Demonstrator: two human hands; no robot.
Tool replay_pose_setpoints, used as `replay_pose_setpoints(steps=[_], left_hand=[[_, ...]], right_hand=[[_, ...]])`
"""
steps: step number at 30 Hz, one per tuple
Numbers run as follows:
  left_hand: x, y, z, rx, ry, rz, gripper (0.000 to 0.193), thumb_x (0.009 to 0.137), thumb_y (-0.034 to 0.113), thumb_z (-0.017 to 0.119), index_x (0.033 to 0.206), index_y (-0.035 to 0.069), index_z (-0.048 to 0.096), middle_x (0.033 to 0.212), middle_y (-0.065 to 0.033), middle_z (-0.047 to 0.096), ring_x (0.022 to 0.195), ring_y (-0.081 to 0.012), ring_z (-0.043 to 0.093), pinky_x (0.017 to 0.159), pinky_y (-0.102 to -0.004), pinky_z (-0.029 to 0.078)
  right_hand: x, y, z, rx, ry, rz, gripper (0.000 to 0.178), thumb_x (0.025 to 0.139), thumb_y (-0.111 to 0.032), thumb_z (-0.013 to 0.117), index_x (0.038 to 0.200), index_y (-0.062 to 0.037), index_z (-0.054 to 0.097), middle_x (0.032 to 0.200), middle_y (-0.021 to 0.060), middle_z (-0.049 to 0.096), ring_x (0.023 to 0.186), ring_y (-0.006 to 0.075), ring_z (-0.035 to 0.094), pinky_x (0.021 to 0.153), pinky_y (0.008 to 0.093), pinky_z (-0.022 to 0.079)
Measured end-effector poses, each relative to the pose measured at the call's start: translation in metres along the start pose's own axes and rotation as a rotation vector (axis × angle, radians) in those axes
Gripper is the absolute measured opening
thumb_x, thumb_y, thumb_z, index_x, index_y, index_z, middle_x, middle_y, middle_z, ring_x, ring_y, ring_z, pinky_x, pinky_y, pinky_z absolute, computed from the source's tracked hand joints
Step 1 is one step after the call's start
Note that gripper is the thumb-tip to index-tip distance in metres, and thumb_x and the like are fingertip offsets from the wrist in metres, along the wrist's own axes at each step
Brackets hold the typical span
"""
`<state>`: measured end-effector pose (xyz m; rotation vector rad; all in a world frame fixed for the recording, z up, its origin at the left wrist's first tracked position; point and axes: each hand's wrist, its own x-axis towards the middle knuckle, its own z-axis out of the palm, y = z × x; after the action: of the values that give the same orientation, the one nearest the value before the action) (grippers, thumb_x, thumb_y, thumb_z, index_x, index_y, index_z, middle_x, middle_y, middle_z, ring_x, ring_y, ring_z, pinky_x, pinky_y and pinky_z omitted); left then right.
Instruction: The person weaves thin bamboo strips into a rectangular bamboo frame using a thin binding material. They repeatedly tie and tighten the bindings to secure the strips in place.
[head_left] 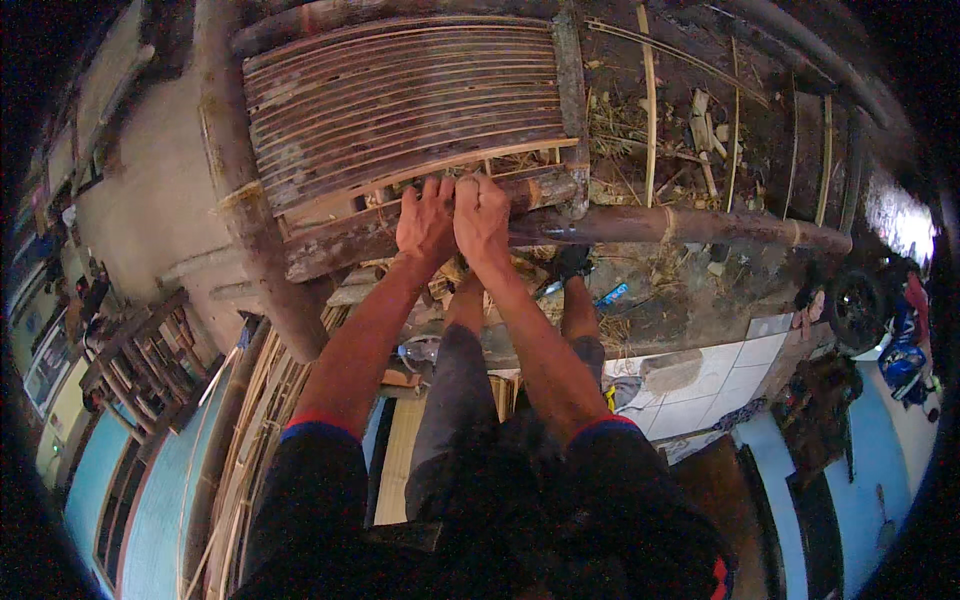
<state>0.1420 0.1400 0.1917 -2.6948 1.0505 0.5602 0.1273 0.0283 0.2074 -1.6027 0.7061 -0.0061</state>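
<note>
Both my hands meet at the near edge of a slatted bamboo panel [400, 95], its thin strips running left to right between thick poles. My left hand [427, 222] is closed, fingers curled over the near side by the dark front pole [345, 240]. Pressed against it, my right hand [482, 218] is likewise closed, knuckles up. Whatever the fingers pinch is hidden beneath them. Just beyond lies a pale, wider bamboo strip [480, 155], the nearest of the panel. A light binding wraps the front pole's right end, close to my right hand.
A long horizontal pole [690, 226] runs right, with upright strips and wood scraps [705, 140] behind it. Bundled bamboo strips [255, 410] lean at the left. Below are a clear plastic bottle [418, 352], white tiles [690, 390] and my legs. A wheel [858, 305] stands far right.
</note>
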Motion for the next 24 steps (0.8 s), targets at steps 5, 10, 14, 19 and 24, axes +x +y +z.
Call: replay_pose_setpoints(steps=[5, 10, 14, 19, 24], left_hand=[[0.003, 0.002, -0.014, -0.249, -0.044, -0.057, 0.067, 0.085, 0.028, 0.068, 0.146, 0.014, 0.045, 0.141, -0.0103, 0.051, 0.13, -0.029, 0.048, 0.103, -0.0507, 0.041], [-0.01, -0.008, -0.017, -0.255, 0.444, -0.108, 0.054, 0.083, 0.023, 0.072, 0.134, 0.016, 0.056, 0.127, -0.0071, 0.057, 0.121, -0.0306, 0.052, 0.1, -0.0498, 0.04], [-0.002, -0.023, -0.037, -0.225, 0.436, -0.232, 0.037, 0.083, 0.02, 0.071, 0.119, 0.015, 0.062, 0.119, -0.0064, 0.058, 0.112, -0.0307, 0.054, 0.097, -0.0495, 0.041], [-0.008, -0.028, -0.027, -0.185, 0.372, -0.199, 0.031, 0.084, 0.019, 0.071, 0.114, 0.014, 0.064, 0.114, -0.0063, 0.059, 0.109, -0.0294, 0.055, 0.095, -0.0466, 0.042], [-0.01, -0.025, -0.031, -0.19, 0.385, -0.145, 0.027, 0.087, 0.021, 0.068, 0.112, 0.012, 0.066, 0.114, -0.0084, 0.061, 0.11, -0.0307, 0.055, 0.096, -0.0472, 0.043]], right_hand=[[0.0, -0.007, -0.035, -0.072, -0.096, 0.052, 0.029, 0.099, -0.023, 0.049, 0.099, 0.0, 0.066, 0.081, 0.0231, 0.065, 0.077, 0.0396, 0.064, 0.078, 0.0484, 0.049], [0.051, 0.043, -0.062, -0.322, 0.226, -0.344, 0.028, 0.098, -0.024, 0.057, 0.104, 0.001, 0.067, 0.1, 0.0225, 0.066, 0.097, 0.0397, 0.062, 0.092, 0.0483, 0.047], [0.066, 0.073, -0.071, -0.672, 0.15, -0.501, 0.024, 0.093, -0.02, 0.063, 0.108, -0.0018, 0.07, 0.113, 0.017, 0.065, 0.11, 0.0397, 0.056, 0.094, 0.051, 0.046], [0.049, 0.096, -0.081, -0.637, 0.042, -0.492, 0.023, 0.093, -0.011, 0.064, 0.115, -0.007, 0.069, 0.116, 0.0164, 0.061, 0.11, 0.0398, 0.056, 0.094, 0.0535, 0.047], [0.035, 0.113, -0.082, -0.528, 0.091, -0.533, 0.023, 0.092, -0.012, 0.066, 0.113, -0.0067, 0.069, 0.119, 0.0173, 0.058, 0.11, 0.0407, 0.056, 0.098, 0.0538, 0.046]])
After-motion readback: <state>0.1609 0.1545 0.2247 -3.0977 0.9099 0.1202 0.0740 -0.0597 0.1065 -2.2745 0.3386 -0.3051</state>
